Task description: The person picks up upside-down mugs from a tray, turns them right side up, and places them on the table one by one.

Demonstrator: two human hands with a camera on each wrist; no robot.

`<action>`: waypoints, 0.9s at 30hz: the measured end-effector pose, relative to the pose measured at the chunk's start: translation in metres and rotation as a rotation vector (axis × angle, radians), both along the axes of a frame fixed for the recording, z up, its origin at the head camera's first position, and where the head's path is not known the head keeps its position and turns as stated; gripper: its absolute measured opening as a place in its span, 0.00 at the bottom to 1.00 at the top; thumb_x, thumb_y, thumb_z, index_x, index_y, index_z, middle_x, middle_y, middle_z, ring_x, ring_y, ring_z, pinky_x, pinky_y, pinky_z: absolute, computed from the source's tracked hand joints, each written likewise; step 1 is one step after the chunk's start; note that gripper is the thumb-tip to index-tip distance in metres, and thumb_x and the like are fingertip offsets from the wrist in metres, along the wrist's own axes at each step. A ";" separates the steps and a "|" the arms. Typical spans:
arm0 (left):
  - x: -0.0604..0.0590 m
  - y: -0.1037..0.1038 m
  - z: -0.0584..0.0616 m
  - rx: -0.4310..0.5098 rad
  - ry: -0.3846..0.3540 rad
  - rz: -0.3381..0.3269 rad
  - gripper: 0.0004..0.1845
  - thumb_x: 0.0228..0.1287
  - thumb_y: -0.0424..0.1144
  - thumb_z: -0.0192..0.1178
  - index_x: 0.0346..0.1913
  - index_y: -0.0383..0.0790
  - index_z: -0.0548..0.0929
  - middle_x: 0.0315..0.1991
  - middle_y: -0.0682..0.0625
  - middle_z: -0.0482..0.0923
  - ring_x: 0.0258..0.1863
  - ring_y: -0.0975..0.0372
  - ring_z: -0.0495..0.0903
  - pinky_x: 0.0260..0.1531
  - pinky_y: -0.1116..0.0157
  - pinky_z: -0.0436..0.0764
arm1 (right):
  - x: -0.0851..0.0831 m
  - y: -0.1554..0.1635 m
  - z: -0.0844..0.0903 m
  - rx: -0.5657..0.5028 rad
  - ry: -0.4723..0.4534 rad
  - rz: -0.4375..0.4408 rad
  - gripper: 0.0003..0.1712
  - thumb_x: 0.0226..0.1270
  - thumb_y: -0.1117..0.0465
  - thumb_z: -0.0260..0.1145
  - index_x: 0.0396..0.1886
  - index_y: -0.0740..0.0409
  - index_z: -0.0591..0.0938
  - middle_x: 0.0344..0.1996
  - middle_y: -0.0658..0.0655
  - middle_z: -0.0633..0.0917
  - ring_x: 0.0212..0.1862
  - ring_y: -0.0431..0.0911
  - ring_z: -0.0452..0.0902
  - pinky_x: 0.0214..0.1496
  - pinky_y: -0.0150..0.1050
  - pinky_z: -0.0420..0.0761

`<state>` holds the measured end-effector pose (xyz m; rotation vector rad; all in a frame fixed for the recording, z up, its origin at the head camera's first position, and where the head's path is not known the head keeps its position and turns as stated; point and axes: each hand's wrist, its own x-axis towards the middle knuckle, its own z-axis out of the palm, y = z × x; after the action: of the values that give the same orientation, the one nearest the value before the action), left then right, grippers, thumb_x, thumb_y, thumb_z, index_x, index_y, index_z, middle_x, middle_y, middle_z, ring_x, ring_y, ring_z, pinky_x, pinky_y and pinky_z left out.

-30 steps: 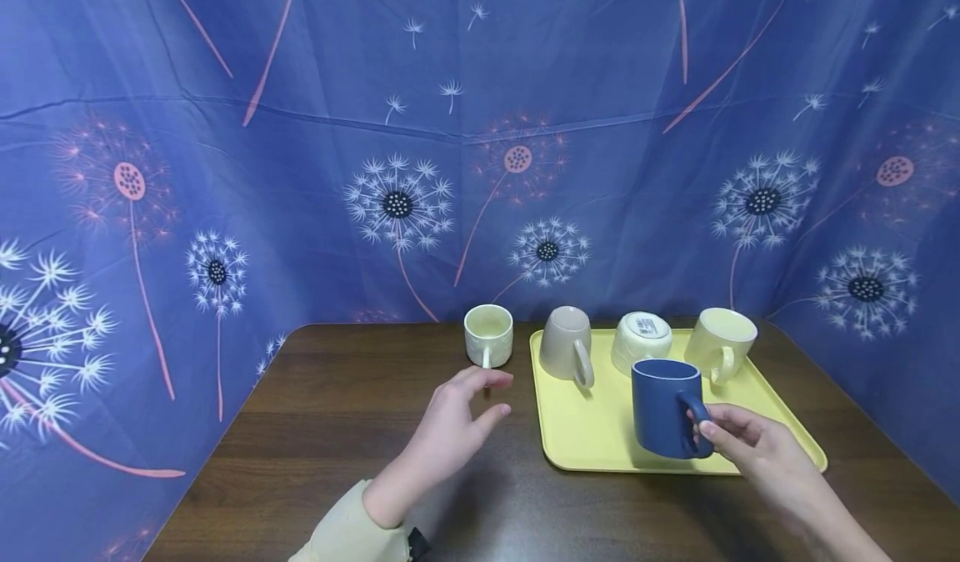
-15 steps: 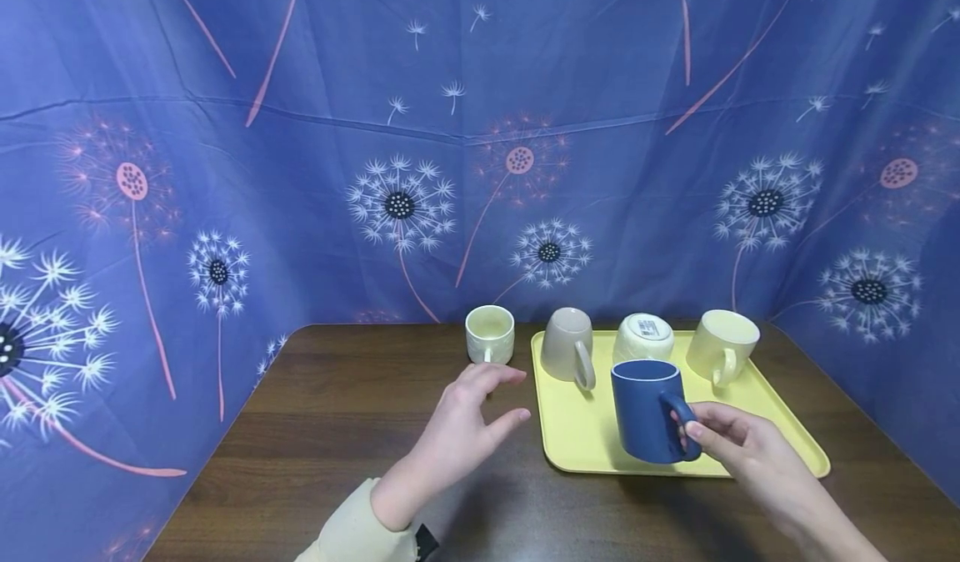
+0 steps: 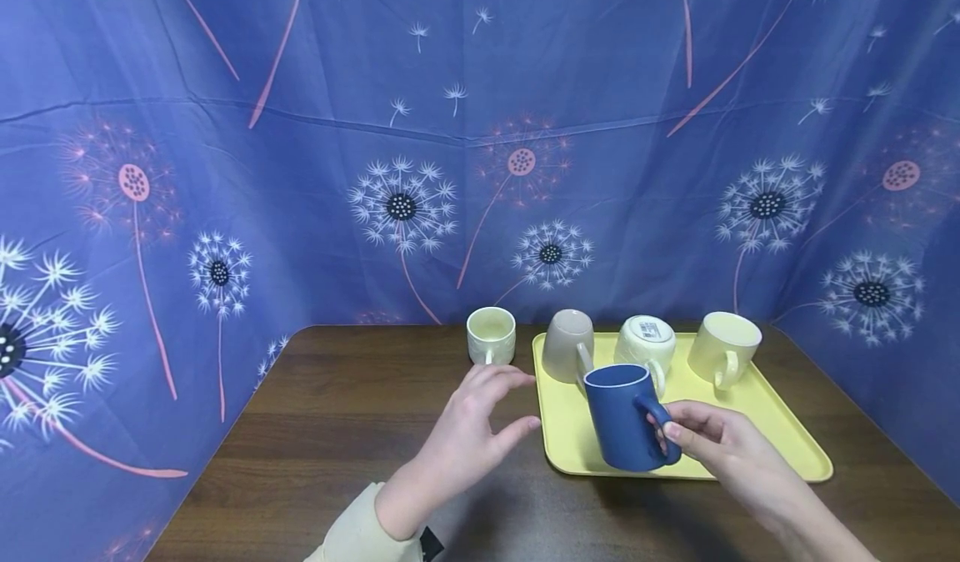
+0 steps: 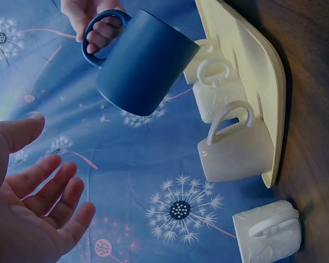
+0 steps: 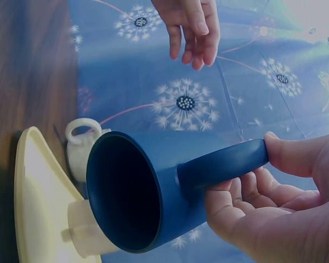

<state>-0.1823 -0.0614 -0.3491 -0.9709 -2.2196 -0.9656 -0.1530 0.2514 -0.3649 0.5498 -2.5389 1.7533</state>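
My right hand (image 3: pixel 716 441) grips the handle of a dark blue mug (image 3: pixel 622 420), thumb on top and fingers curled through the loop. The mug hangs tilted and upside down; its open mouth (image 5: pixel 126 192) faces the table side in the right wrist view. In the head view it overlaps the front left of a yellow tray (image 3: pixel 780 429). To its left my left hand (image 3: pixel 472 424) hovers with fingers apart and nothing in them, fingertips near the tray's left edge. On the tray stand upturned mugs: a grey one (image 3: pixel 564 349), a white one (image 3: pixel 637 341) and a cream one (image 3: pixel 720 347).
A small white cup (image 3: pixel 487 349) stands upright on the brown wooden table (image 3: pixel 337 412), left of the tray, its handle toward me. A blue cloth with dandelion prints (image 3: pixel 450 212) hangs behind and around the table.
My right hand has carried the blue mug leftward, and the mug has tilted more. My left hand has shifted slightly right toward it. The white mug's handle has come into sight.
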 end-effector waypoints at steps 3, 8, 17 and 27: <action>0.001 0.001 0.001 0.000 0.000 -0.004 0.23 0.50 0.40 0.72 0.50 0.39 0.80 0.48 0.53 0.79 0.51 0.63 0.74 0.52 0.65 0.74 | 0.000 -0.004 0.002 0.000 -0.012 0.018 0.10 0.70 0.68 0.54 0.45 0.71 0.77 0.32 0.45 0.83 0.36 0.36 0.78 0.40 0.29 0.75; 0.002 0.003 0.002 -0.010 0.006 -0.021 0.25 0.49 0.41 0.72 0.51 0.41 0.79 0.49 0.53 0.78 0.52 0.63 0.74 0.53 0.66 0.74 | 0.000 -0.011 0.006 0.001 -0.025 0.037 0.12 0.70 0.67 0.55 0.46 0.73 0.77 0.32 0.45 0.83 0.36 0.35 0.79 0.41 0.29 0.76; -0.001 0.007 0.001 -0.021 0.057 -0.056 0.26 0.47 0.42 0.74 0.52 0.42 0.79 0.50 0.53 0.77 0.51 0.63 0.73 0.51 0.68 0.74 | -0.001 -0.020 0.010 -0.026 -0.054 0.140 0.13 0.70 0.67 0.54 0.46 0.73 0.76 0.34 0.44 0.83 0.37 0.35 0.78 0.40 0.31 0.77; -0.002 0.012 0.002 -0.073 0.058 -0.096 0.25 0.49 0.42 0.73 0.52 0.42 0.80 0.49 0.53 0.78 0.52 0.64 0.73 0.53 0.68 0.73 | -0.003 -0.029 0.016 -0.003 -0.097 0.225 0.14 0.71 0.65 0.54 0.49 0.72 0.77 0.39 0.50 0.84 0.41 0.38 0.80 0.43 0.32 0.78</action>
<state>-0.1845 -0.0493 -0.3472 -1.1337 -2.1900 -0.8920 -0.1558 0.2219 -0.3490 0.7973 -2.6287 1.8966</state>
